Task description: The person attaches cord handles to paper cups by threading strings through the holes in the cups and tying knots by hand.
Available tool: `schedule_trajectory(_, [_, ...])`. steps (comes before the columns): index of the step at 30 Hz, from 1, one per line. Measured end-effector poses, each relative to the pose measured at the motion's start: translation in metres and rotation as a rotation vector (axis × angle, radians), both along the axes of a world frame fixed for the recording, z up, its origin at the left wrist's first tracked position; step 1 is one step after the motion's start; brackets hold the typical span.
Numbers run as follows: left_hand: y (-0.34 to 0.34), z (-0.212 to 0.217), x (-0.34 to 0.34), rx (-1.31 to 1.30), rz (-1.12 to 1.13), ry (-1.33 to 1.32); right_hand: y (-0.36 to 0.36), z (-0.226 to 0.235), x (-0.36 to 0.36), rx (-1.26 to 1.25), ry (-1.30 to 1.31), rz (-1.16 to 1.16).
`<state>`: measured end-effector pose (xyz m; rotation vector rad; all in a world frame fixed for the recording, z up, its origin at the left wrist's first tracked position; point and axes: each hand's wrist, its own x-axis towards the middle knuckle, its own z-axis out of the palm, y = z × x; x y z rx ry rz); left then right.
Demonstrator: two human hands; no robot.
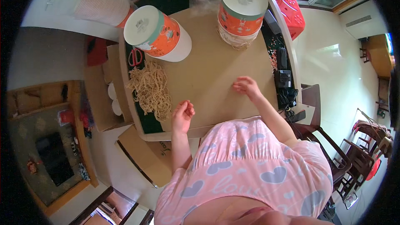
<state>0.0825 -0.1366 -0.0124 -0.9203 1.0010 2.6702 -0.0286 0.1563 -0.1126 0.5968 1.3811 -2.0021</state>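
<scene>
My left hand (182,113) hovers over the near edge of the cardboard-covered tabletop (208,66), fingers loosely curled, with nothing visible in it. Further right, my right hand (246,87) is above the brown sheet, its fingers bent but apart and holding nothing I can see. A tangled heap of beige cord (152,91) lies left of my left hand. Beyond it stands a stack of paper tubs (160,35), upside down, orange and green over white. Another upside-down tub stack (241,14) is at the far right, with beige cord around its lower part.
Red-handled scissors (135,57) lie by the left stack. Black power adapters (283,78) and cables line the table's right edge. A long sleeve of nested tubs (102,5) leans at the far left. A red plastic stool (288,14) and dark wooden chairs (333,154) stand to the right.
</scene>
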Motion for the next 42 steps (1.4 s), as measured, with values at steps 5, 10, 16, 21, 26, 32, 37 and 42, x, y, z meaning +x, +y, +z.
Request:
schedule_trajectory(5, [-0.017,0.000,-0.028,-0.232,-0.035,0.005,0.005,-0.008,-0.056,0.395,0.441,-0.150])
schedule_trajectory(10, [-0.058,-0.002,-0.102,-0.608,0.064,0.032,-0.086,0.040,-0.084,0.261,0.798,0.256])
schedule_trajectory(16, [-0.096,0.005,-0.185,-0.786,0.211,0.066,-0.157,0.072,-0.139,0.525,1.267,0.351])
schedule_trajectory(21, [-0.103,0.027,-0.217,-0.476,0.182,-0.219,-0.169,0.057,-0.149,0.471,1.247,0.394])
schedule_trajectory(26, [-0.112,0.004,-0.205,-0.930,0.262,0.129,-0.180,0.064,-0.150,0.427,1.258,0.355])
schedule_trajectory(32, [-0.112,0.048,-0.205,-0.713,0.330,0.037,-0.185,0.091,-0.155,0.299,1.325,0.259])
schedule_trajectory(37, [-0.074,0.115,-0.197,-0.974,0.260,0.113,-0.182,0.101,-0.159,0.284,1.413,0.169])
schedule_trajectory(42, [-0.082,0.110,-0.181,-1.069,0.393,0.528,-0.179,0.169,-0.139,0.295,1.486,0.154])
